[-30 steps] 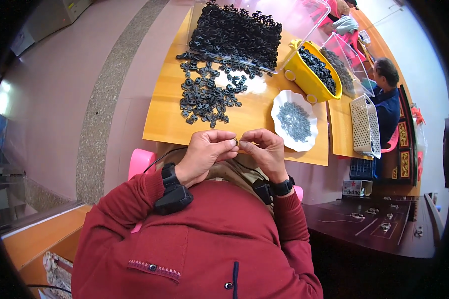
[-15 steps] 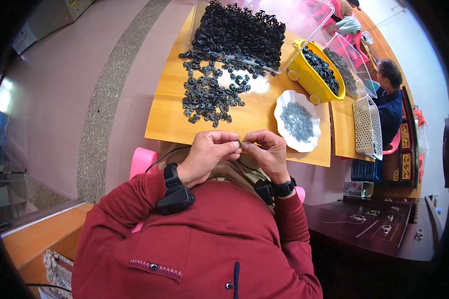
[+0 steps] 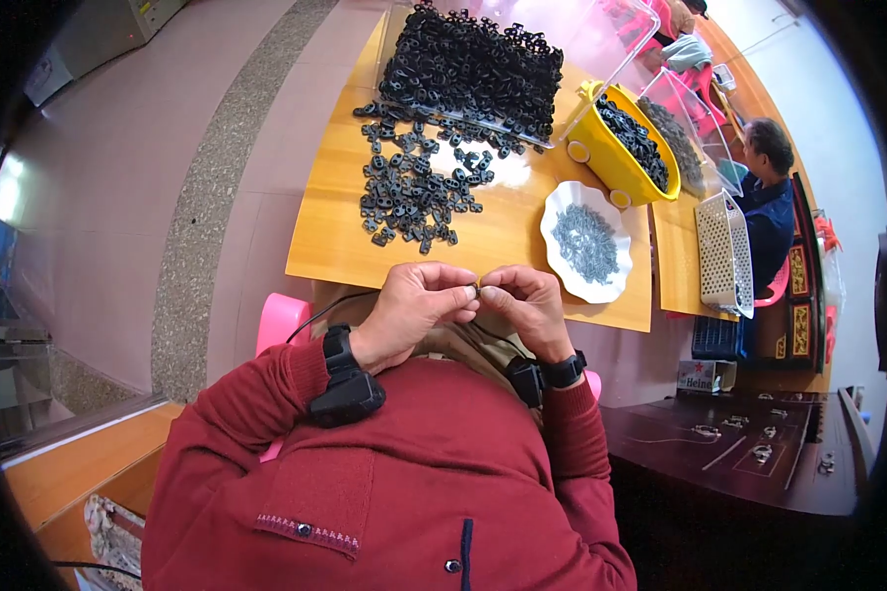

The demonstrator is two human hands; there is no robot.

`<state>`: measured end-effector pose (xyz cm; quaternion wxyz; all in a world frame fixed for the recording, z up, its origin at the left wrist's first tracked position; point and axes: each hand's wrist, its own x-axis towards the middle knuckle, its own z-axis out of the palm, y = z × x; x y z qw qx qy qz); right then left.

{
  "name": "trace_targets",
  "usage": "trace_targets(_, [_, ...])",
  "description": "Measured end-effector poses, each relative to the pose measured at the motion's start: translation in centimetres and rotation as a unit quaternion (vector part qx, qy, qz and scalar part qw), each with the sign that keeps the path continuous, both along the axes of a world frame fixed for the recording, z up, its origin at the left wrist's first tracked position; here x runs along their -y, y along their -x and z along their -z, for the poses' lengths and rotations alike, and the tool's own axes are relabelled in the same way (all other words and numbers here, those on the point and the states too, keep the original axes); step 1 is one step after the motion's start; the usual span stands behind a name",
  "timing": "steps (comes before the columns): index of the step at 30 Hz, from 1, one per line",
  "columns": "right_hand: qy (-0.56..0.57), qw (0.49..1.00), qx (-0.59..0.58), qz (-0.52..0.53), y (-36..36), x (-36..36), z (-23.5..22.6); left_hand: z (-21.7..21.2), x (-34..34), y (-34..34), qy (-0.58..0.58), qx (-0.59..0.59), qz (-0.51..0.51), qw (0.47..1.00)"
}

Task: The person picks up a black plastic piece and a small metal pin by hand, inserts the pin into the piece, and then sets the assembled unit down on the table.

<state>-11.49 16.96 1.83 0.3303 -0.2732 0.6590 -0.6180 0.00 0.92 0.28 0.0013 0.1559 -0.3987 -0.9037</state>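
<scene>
My left hand [image 3: 419, 307] and my right hand [image 3: 527, 307] meet fingertip to fingertip just off the table's near edge. Pinched between both is a small black plastic part [image 3: 477, 290], mostly covered by my fingers. Loose black two-holed parts [image 3: 414, 192] lie scattered on the wooden table [image 3: 330, 236] beyond my hands. Behind them a clear bin holds a large heap of similar black parts [image 3: 468, 74]. To the right, a white scalloped dish [image 3: 554, 258] carries a pile of small grey pieces [image 3: 586, 241] too fine to make out.
A yellow wheeled tub [image 3: 670, 187] of black parts stands at the table's right side. Further right are a white perforated basket [image 3: 726, 246] and a seated person [image 3: 767, 212] in dark clothes. A dark cabinet [image 3: 729, 453] is at my lower right.
My fingertips have shifted slightly around the small black part, which shows a little more between them now. Everything on the table looks the same.
</scene>
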Motion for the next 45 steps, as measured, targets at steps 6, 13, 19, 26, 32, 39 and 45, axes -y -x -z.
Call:
trace_targets(6, [-0.001, 1.0, 0.003, 0.002, -0.1, 0.2, 0.1, -0.3, 0.1, 0.1, -0.011, 0.003, -0.006, 1.0])
trace_targets(13, [0.003, 1.0, 0.0, -0.001, -0.1, -0.1, 0.9, -0.1, 0.0, 0.0, -0.019, 0.0, -0.015, 1.0])
trace_targets(19, [0.009, 1.0, 0.008, -0.001, -0.5, 0.2, 0.6, 0.1, 0.1, 0.0, -0.008, 0.003, -0.016, 1.0])
trace_targets(26, [0.024, 0.998, 0.042, -0.028, -0.2, 0.2, 0.5, 0.3, -0.3, 0.0, 0.055, -0.033, -0.021, 0.998])
trace_targets(32, [0.008, 1.0, 0.007, -0.006, -0.6, 1.0, 0.1, 0.0, -0.1, 0.2, 0.035, -0.011, -0.042, 0.998])
trace_targets(39, [0.009, 1.0, -0.001, 0.008, -0.3, 1.5, -0.1, -0.1, 0.3, 0.0, 0.006, -0.009, -0.047, 0.999])
trace_targets(45, [-0.049, 0.993, -0.102, 0.042, 2.5, 3.5, -0.7, -0.3, 0.5, -0.1, -0.023, 0.005, -0.103, 0.994])
